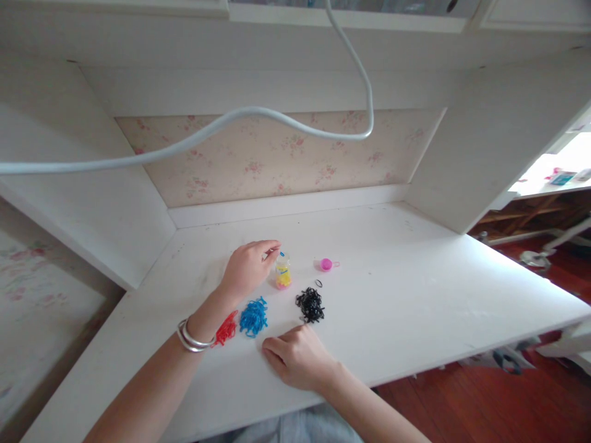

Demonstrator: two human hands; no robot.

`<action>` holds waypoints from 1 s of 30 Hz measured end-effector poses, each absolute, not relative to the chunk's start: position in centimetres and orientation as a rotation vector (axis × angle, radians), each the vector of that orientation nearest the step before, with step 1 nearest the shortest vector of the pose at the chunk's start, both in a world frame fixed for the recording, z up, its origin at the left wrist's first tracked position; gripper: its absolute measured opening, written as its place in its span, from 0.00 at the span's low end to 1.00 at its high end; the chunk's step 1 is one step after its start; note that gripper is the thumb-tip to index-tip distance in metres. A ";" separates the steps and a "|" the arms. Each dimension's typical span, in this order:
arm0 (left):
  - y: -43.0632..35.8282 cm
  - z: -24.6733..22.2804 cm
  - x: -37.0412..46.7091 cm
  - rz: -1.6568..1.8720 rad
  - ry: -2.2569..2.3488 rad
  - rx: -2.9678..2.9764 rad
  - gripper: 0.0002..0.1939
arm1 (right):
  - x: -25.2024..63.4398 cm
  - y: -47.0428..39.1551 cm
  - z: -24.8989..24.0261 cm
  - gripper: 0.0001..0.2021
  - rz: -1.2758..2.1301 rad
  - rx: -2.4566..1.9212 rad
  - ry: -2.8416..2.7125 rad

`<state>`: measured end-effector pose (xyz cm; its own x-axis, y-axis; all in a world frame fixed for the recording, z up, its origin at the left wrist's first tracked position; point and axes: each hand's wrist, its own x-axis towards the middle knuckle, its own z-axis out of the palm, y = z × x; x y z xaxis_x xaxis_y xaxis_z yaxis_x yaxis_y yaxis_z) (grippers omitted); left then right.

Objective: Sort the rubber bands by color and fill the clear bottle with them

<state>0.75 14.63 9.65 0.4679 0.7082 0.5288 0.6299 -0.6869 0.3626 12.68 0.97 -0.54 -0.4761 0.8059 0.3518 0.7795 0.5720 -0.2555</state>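
My left hand [249, 267] is pinched at the mouth of a small clear jar [283, 274], and a bit of blue rubber band [282, 253] shows at its fingertips. Yellow and pink show in the jar, which stands upright. Under my left wrist lies a pile of red rubber bands [226, 329], partly hidden by the arm. Beside it is a heap of blue rubber bands [253, 317]. My right hand [302, 357] rests on the table with curled fingers, just below a heap of black rubber bands [311, 305]; whether it holds anything is hidden.
A pink lid [326, 264] with a loop lies right of the jar. One loose black band [319, 283] sits above the black heap. A white cable [258, 112] hangs across the view, above the white table [392, 295]. White side panels and a floral back wall [286, 157] enclose the table.
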 end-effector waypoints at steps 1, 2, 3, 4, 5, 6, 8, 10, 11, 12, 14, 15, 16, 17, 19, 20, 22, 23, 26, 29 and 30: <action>14.6 9.6 0.8 1.004 1.193 2.623 0.12 | 12.7 1.0 -0.6 0.11 0.088 -1.274 -2.371; 14.7 9.6 0.9 0.990 1.199 2.650 0.11 | 12.7 1.0 -0.7 0.11 0.094 -1.272 -2.370; 14.7 9.6 0.9 0.975 1.204 2.671 0.11 | 12.7 1.0 -0.7 0.11 0.099 -1.272 -2.369; 14.7 9.6 0.9 0.961 1.210 2.684 0.11 | 12.7 1.0 -0.8 0.11 0.103 -1.274 -2.371; 14.7 9.6 0.9 0.949 1.216 2.691 0.11 | 12.7 1.0 -0.9 0.11 0.105 -1.278 -2.374; 14.6 9.6 0.9 0.939 1.221 2.695 0.12 | 12.7 1.0 -0.9 0.11 0.106 -1.281 -2.377; 14.6 9.6 0.9 0.924 1.226 2.702 0.12 | 12.7 1.1 -1.0 0.11 0.107 -1.284 -2.378; 14.6 9.7 0.9 0.915 1.222 2.704 0.12 | 12.7 1.1 -1.0 0.10 0.106 -1.285 -2.377; 14.5 9.7 0.9 0.913 1.216 2.702 0.12 | 12.7 1.1 -1.0 0.10 0.105 -1.287 -2.376; 14.5 9.8 0.8 0.917 1.209 2.695 0.12 | 12.7 1.1 -1.0 0.10 0.105 -1.288 -2.377; 14.5 9.9 0.6 0.941 1.201 2.667 0.13 | 12.7 1.1 -1.0 0.11 0.105 -1.294 -2.381; 14.4 9.9 0.3 0.961 1.201 2.646 0.13 | 12.7 1.1 -1.0 0.11 0.103 -1.302 -2.377; 14.3 9.9 0.0 0.987 1.206 2.618 0.13 | 12.7 1.1 -1.0 0.11 0.101 -1.317 -2.367; 14.2 9.9 -0.4 1.013 1.215 2.588 0.13 | 12.6 1.1 -1.0 0.11 0.100 -1.339 -2.351; 13.6 9.6 -1.5 1.055 1.240 2.530 0.12 | 12.5 1.3 -0.9 0.11 0.100 -1.404 -2.307; 13.3 9.4 -2.2 1.067 1.255 2.505 0.12 | 12.4 1.3 -0.8 0.11 0.101 -1.443 -2.283; 12.4 8.7 -3.7 1.055 1.274 2.472 0.12 | 12.2 1.5 -0.7 0.09 0.101 -1.520 -2.241; 11.9 8.2 -4.4 1.032 1.279 2.467 0.12 | 12.0 1.6 -0.6 0.09 0.099 -1.552 -2.223; 10.4 6.4 -6.3 0.929 1.295 2.478 0.11 | 11.4 1.8 -0.4 0.08 0.096 -1.616 -2.189; 8.7 4.5 -7.5 0.844 1.302 2.500 0.11 | 10.9 2.2 -0.3 0.08 0.091 -1.657 -2.168; 8.1 4.0 -7.7 0.814 1.299 2.507 0.11 | 10.8 2.3 -0.2 0.07 0.089 -1.668 -2.164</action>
<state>-7.72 8.10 3.95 0.4610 0.8024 0.3789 0.6907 -0.5925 0.4144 10.80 2.31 -0.24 -0.2037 0.9393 0.2760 0.9134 0.2839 -0.2917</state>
